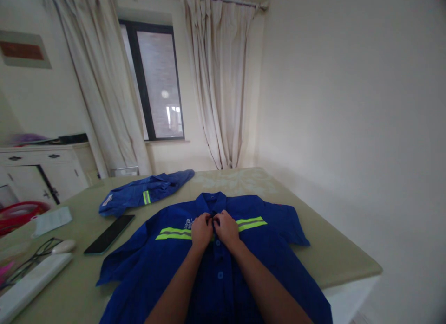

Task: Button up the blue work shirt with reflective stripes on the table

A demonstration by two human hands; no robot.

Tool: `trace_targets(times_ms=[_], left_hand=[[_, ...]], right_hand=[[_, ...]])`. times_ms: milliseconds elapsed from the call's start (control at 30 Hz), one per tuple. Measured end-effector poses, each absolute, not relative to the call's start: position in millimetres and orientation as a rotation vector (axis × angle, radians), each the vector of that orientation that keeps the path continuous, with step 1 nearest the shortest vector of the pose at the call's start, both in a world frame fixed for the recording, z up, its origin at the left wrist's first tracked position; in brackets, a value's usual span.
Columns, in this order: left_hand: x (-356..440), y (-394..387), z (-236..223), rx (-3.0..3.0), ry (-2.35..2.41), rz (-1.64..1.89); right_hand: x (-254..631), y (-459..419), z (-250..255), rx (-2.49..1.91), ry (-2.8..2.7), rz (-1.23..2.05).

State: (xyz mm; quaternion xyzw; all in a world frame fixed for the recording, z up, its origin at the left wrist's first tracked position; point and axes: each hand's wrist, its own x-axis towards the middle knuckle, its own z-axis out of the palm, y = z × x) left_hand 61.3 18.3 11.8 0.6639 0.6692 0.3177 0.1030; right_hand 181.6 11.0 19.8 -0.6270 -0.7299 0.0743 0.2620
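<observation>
A blue work shirt point(278, 249) with yellow-green reflective stripes lies flat, front up, on the olive table point(334, 254). Both my hands meet at its button placket just below the collar. My left hand point(201, 231) has its fingers curled and pinches the placket fabric. My right hand point(227, 229) pinches the same spot from the other side, touching the left hand. Blue buttons run down the placket between my forearms.
A second blue garment point(142, 192) lies folded at the far left of the table. A black phone point(109, 234), glasses point(29, 259), a white mouse point(63, 246) and a white bar-shaped thing point(28, 287) lie to the left. The table's right edge drops off near the wall.
</observation>
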Motion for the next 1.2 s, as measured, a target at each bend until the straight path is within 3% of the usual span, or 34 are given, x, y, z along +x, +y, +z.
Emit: trace_targets(times_ms=[533, 1200], left_hand=[[62.2, 16.6, 17.5, 2.016, 2.016, 0.808], [55.7, 19.9, 11.6, 1.837, 1.832, 1.09]], right_hand=[[182.9, 11.1, 20.4, -1.687, -1.939, 0.217], [182.7, 11.1, 22.0, -1.68, -1.959, 0.203]])
